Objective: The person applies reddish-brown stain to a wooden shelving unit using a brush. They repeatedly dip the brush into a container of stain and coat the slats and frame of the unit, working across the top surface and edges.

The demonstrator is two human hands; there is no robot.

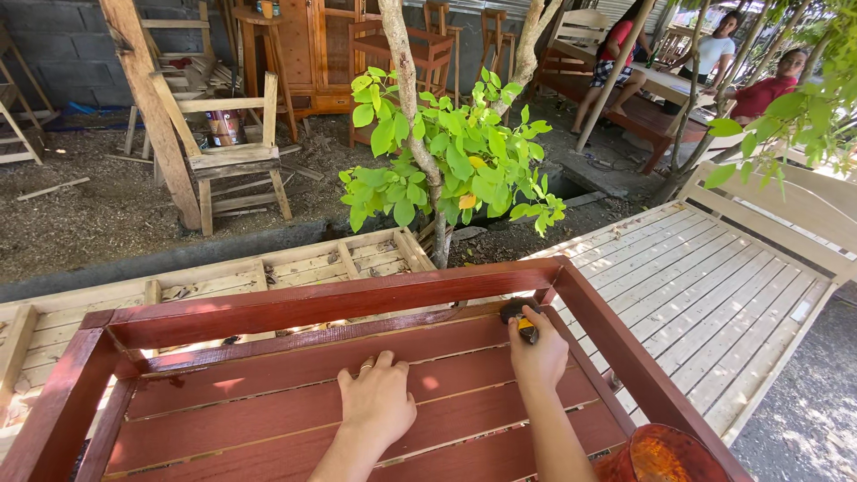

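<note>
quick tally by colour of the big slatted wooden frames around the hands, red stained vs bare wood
Red-stained slatted frame, under the left hand and the right hand that holds a brush: 1
Bare wood slatted frames, one behind and one to the right: 2
Total: 3

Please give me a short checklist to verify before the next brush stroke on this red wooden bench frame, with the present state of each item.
1. Right hand has a firm grip on the brush: ok.
2. Brush head reaches the far corner under the top rail: ok.
3. Left hand lies flat on the red slats, steadying: ok.
4. Slat under the left hand is dry: cannot tell.
5. Paint container close by the right arm: ok.
6. Enough paint on the bristles: cannot tell.
</note>
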